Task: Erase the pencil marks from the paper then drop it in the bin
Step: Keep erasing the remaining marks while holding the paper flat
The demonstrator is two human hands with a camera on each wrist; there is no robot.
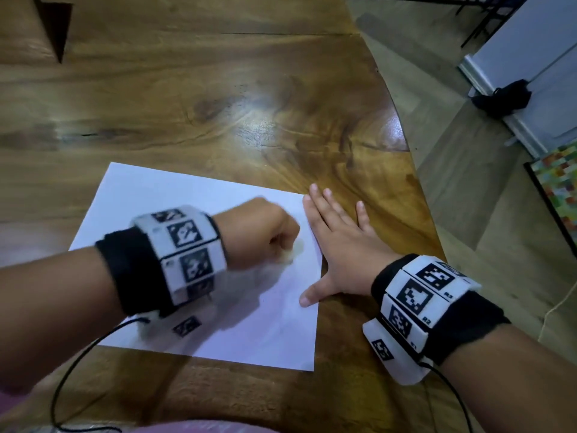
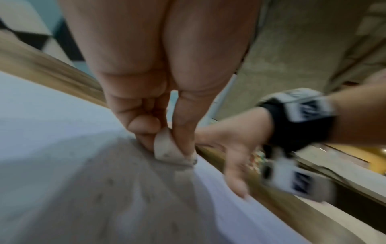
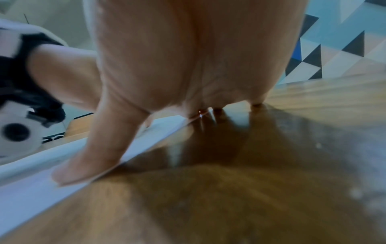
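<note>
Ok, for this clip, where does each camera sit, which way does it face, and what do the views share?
Head: above, facing down at the table and paper; both forearms, left hand, right hand show.
Left wrist: faces along the left hand, which pinches the eraser on the paper; right hand beyond.
Right wrist: faces along the flat right hand, thumb on the paper's edge.
Shared: all see the paper and table.

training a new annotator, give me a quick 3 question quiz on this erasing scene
1. True or false: the left hand pinches an eraser against the paper.
2. The right hand lies: A) curled round a pencil B) flat, thumb on the paper's edge C) lifted off the table.
3. Fill in: the bin is ___ in these views.

Key: 1 true; 2 B; 3 not visible
</note>
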